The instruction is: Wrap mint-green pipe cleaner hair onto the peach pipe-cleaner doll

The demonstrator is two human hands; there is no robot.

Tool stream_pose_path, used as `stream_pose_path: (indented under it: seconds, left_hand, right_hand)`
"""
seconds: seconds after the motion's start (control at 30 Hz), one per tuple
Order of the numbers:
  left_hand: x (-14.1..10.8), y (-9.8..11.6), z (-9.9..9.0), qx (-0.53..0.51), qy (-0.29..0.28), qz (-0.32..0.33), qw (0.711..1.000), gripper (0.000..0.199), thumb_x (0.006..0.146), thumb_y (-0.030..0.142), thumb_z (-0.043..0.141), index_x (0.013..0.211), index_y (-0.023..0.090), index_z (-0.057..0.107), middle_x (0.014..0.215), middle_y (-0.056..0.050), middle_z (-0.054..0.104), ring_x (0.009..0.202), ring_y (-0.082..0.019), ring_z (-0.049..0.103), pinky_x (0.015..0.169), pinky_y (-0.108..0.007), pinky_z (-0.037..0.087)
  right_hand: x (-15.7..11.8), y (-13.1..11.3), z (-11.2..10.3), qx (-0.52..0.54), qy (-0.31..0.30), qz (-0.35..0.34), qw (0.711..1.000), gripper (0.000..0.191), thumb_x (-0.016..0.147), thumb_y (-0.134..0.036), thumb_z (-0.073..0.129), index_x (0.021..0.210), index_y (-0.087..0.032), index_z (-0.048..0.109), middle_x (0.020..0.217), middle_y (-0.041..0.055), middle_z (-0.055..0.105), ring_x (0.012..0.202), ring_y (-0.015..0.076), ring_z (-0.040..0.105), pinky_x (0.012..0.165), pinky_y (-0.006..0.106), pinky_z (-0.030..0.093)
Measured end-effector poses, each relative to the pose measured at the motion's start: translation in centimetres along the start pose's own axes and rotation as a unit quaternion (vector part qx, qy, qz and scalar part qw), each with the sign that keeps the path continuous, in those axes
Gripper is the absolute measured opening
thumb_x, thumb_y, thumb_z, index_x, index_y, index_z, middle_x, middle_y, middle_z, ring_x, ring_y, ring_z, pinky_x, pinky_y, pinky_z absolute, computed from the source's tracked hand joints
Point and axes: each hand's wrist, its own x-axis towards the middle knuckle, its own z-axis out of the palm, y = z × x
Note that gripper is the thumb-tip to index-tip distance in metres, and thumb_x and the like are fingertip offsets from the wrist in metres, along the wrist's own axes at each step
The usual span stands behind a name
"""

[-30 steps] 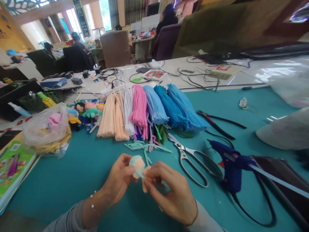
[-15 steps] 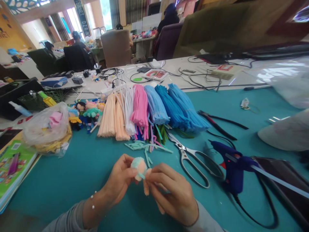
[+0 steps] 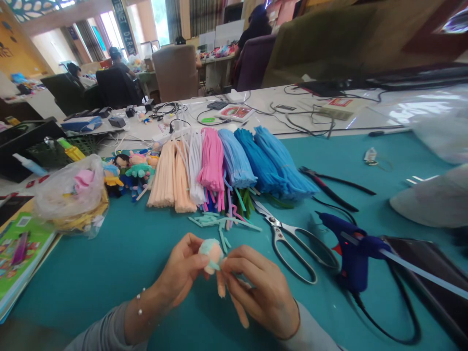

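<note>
A small pipe-cleaner doll [image 3: 212,253], mint green on top with a peach face and a peach strand hanging below, is pinched between the thumb and fingers of my left hand [image 3: 186,265]. My right hand [image 3: 258,285] closes its thumb and forefinger at the doll's right side, by the end of a short mint strip. Whether those fingertips grip the strip or the doll's body is hard to tell. Just beyond the doll, cut mint pipe-cleaner pieces [image 3: 223,234] lie loose on the green mat [image 3: 120,273].
Behind the pieces lie peach [image 3: 164,180], pink [image 3: 212,161] and blue [image 3: 285,170] pipe-cleaner bundles. Right of my hands are scissors [image 3: 278,229], a blue glue gun [image 3: 351,248] with its cord, and pliers [image 3: 329,190]. Finished dolls [image 3: 135,170] and a plastic bag [image 3: 73,195] stand left.
My right hand has shifted very slightly at the doll's side, and its lower fingers have spread a little downward. My left hand keeps its hold.
</note>
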Motion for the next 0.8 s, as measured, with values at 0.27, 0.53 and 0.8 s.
stream_pose_path:
  seconds: [0.27, 0.53, 0.8]
  left_hand:
    - [-0.1, -0.1, 0.3, 0.007, -0.007, 0.027, 1.0, 0.038, 0.052, 0.028, 0.083, 0.075, 0.015, 0.055, 0.063, 0.001, 0.062, 0.053, -0.01, 0.054, 0.051, -0.022, 0.041]
    - [0.0, -0.6, -0.1, 0.02, 0.0, 0.049, 0.999, 0.041, 0.054, 0.031, 0.086, 0.079, 0.014, 0.059, 0.067, 0.0, 0.064, 0.056, -0.01, 0.056, 0.05, -0.021, 0.043]
    - [0.5, -1.6, -1.2, 0.025, -0.075, 0.086, 0.993, 0.047, 0.053, 0.023, 0.089, 0.091, 0.016, 0.061, 0.091, -0.005, 0.069, 0.081, -0.016, 0.063, 0.067, -0.024, 0.049]
  right_hand:
    - [0.2, -0.4, 0.5, 0.011, 0.028, 0.047, 0.998, 0.022, 0.081, -0.001, 0.048, 0.072, -0.021, 0.052, 0.064, -0.0011, 0.056, 0.056, 0.0107, 0.053, 0.047, 0.019, 0.042]
    - [0.2, -0.9, 0.7, 0.037, 0.041, 0.101, 0.993, 0.017, 0.081, -0.005, 0.053, 0.074, -0.021, 0.056, 0.063, -0.0008, 0.058, 0.053, 0.0108, 0.053, 0.045, 0.021, 0.041]
    - [0.4, -0.9, 0.4, 0.068, 0.065, 0.115, 0.989, 0.02, 0.082, -0.006, 0.054, 0.069, -0.021, 0.057, 0.056, -0.0022, 0.056, 0.052, 0.0112, 0.053, 0.046, 0.021, 0.042]
